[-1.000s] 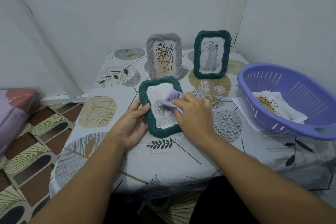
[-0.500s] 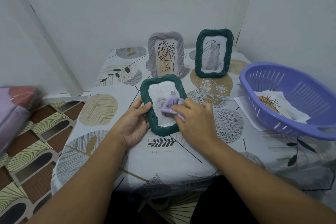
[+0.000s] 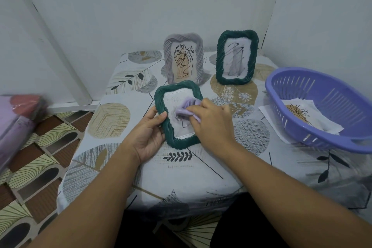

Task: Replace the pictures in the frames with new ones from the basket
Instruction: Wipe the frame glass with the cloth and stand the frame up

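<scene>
On my right I see the purple basket [image 3: 314,94] sitting on the counter [image 3: 201,167], slotted walls, and inside it a white picture [image 3: 302,116] with a yellow-and-black plant drawing. Another white sheet [image 3: 270,119] pokes out from beneath the basket's near side. I can read no writing or label anywhere; faint marks on the flat frame's picture are too blurred to make out.

The dark green frame [image 3: 177,141] lies flat in front of me. My left hand [image 3: 146,137] holds its left edge, thumb on the rim, fingers under or beside it. My right hand [image 3: 213,123] has its grip closed around a crumpled lilac cloth [image 3: 184,107], pressed to the frame's glass.

Behind stand two upright frames: a grey frame [image 3: 183,60] with a leaf line-drawing, and a second green frame [image 3: 237,59] with a dark scribbled picture.
</scene>
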### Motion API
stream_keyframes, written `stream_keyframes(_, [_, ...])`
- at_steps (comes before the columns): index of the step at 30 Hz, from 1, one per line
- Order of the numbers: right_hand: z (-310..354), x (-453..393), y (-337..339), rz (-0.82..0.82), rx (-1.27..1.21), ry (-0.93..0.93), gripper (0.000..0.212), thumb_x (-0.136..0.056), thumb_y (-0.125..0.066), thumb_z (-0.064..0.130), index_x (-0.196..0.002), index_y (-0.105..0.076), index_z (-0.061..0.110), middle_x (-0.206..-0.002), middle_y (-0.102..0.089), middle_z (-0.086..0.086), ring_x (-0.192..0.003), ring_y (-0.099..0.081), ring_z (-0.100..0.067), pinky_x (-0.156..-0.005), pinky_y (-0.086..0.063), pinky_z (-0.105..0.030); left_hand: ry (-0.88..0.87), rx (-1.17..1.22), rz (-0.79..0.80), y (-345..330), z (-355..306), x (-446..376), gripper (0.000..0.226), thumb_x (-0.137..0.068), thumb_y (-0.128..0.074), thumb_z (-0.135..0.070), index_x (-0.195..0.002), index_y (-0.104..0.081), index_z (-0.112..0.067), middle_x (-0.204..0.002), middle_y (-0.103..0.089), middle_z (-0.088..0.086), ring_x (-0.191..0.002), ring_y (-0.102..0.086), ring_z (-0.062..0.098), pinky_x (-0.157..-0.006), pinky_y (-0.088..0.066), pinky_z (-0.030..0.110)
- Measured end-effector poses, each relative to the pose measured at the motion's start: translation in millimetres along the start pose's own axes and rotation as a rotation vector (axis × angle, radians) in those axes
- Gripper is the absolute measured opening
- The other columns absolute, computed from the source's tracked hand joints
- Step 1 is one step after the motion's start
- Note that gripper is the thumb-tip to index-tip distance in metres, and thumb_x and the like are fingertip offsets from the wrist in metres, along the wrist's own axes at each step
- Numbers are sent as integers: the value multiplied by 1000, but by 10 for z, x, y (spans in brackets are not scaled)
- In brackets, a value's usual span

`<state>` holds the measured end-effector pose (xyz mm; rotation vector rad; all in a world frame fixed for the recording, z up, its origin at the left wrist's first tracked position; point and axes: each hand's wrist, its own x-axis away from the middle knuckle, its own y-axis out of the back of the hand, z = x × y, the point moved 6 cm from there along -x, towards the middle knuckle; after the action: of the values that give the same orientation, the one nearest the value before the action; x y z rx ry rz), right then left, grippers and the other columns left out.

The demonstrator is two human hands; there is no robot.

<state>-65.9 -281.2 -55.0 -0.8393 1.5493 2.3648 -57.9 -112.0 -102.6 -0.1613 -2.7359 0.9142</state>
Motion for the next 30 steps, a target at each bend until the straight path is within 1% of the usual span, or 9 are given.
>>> stream_keyframes(4, [109, 72, -25, 28, -24, 56, 19, -94, -68, 33, -111, -75, 37, -97, -61, 14, -82, -52, -10, -77, -30, -36, 11, 8, 4, 11, 8, -14, 43, -103, -47, -1, -144, -54, -13, -138, -63, 18, -131, -58, 32, -104, -52, 46])
stream_keyframes(6, [95, 195, -24, 33, 6, 102, 17, -95, -67, 36, -110, -74, 37, -96, -60, 15, -80, -51, -10, -77, -32, -37, 13, 11, 10, 14, 11, -18, 43, -103, -47, 0, -144, -54, -13, -138, -63, 19, -130, -59, 34, -103, -52, 47])
stream_keyframes(11, [-46, 22, 10, 11, 2, 3, 20, -95, -67, 34, -113, -74, 39, -96, -58, 14, -78, -43, -5, -77, -27, -34, 2, 14, 5, 15, 12, -19, 45, -102, -47, 0, -145, -53, -14, -138, -64, 17, -130, -59, 31, -102, -54, 45])
stream_keyframes(13, [23, -27, -16, 24, -5, -12, 20, -95, -67, 33, -113, -74, 38, -98, -58, 13, -80, -47, -7, -78, -29, -36, 3, 23, -1, 30, 8, -20, 45, -102, -47, 0, -145, -53, -14, -138, -63, 17, -132, -58, 32, -102, -53, 45])
stream_keyframes(15, [87, 57, -33, 43, -26, 27, 19, -94, -68, 32, -111, -75, 38, -98, -59, 13, -82, -52, -9, -78, -32, -37, 10, 24, 3, 27, 10, -19, 45, -103, -47, 0, -145, -53, -13, -139, -63, 18, -133, -57, 34, -104, -52, 47])
stream_keyframes(18, [65, 264, -12, 50, -5, 92, 17, -94, -68, 33, -110, -74, 36, -95, -59, 14, -81, -51, -10, -77, -34, -39, 12, 12, 10, 14, 9, -16, 44, -103, -47, 0, -144, -53, -12, -138, -63, 19, -129, -60, 34, -102, -52, 48])
stream_keyframes(23, [-9, 110, 39, 24, -30, 1, 20, -94, -67, 33, -111, -76, 37, -96, -59, 13, -81, -51, -9, -79, -32, -37, -2, 15, 0, -5, 2, -7, 44, -102, -48, -1, -142, -55, -15, -136, -65, 16, -115, -70, 26, -92, -60, 41])
stream_keyframes(27, [76, 177, 3, 63, -25, 42, 18, -95, -68, 33, -111, -75, 37, -96, -59, 14, -82, -52, -9, -79, -34, -38, 13, 17, -1, 3, 7, -13, 44, -102, -48, -1, -144, -53, -13, -137, -64, 18, -123, -65, 31, -96, -58, 44])
stream_keyframes(30, [29, 306, 21, 66, 23, 80, 20, -94, -67, 33, -112, -74, 37, -94, -58, 16, -79, -48, -8, -76, -26, -35, 15, 5, -1, 15, 13, -20, 43, -102, -48, -1, -143, -54, -13, -137, -64, 18, -127, -62, 33, -99, -56, 46])
